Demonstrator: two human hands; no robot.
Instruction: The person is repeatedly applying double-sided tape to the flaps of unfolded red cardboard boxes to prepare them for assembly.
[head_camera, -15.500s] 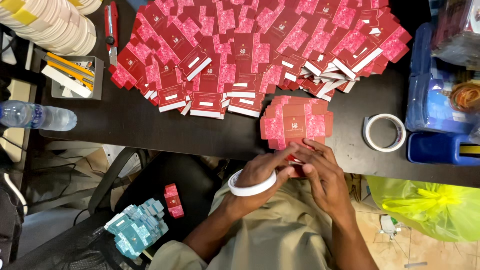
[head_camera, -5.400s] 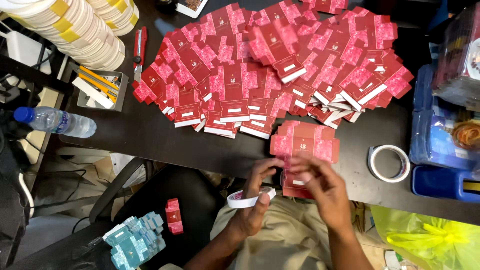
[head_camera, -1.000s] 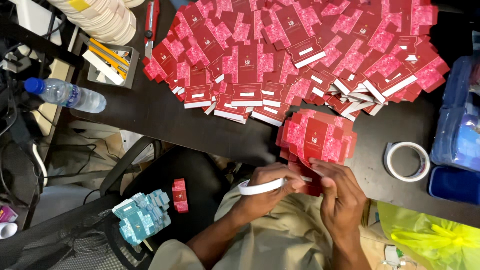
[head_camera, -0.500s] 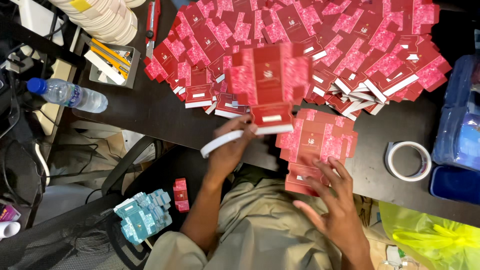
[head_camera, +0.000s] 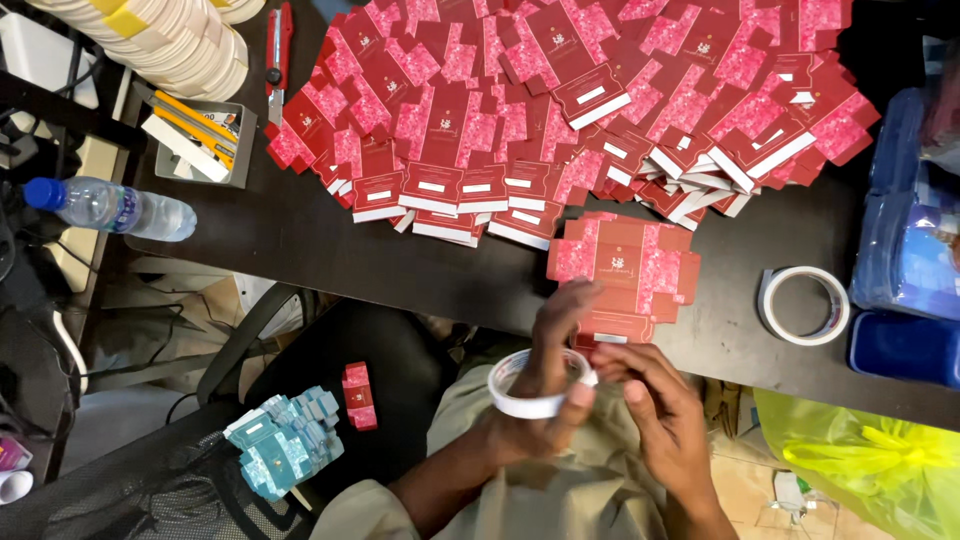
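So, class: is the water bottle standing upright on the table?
No, the water bottle lies on its side at the left edge of the table, blue cap pointing left.

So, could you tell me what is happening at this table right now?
A seated person has a roll of white tape looped over the left hand, with the right hand meeting it at the dark table's edge. Just above the hands lies a small stack of flat red cartons. A far larger spread of the same cartons covers the table behind, and a second tape roll lies to the right.
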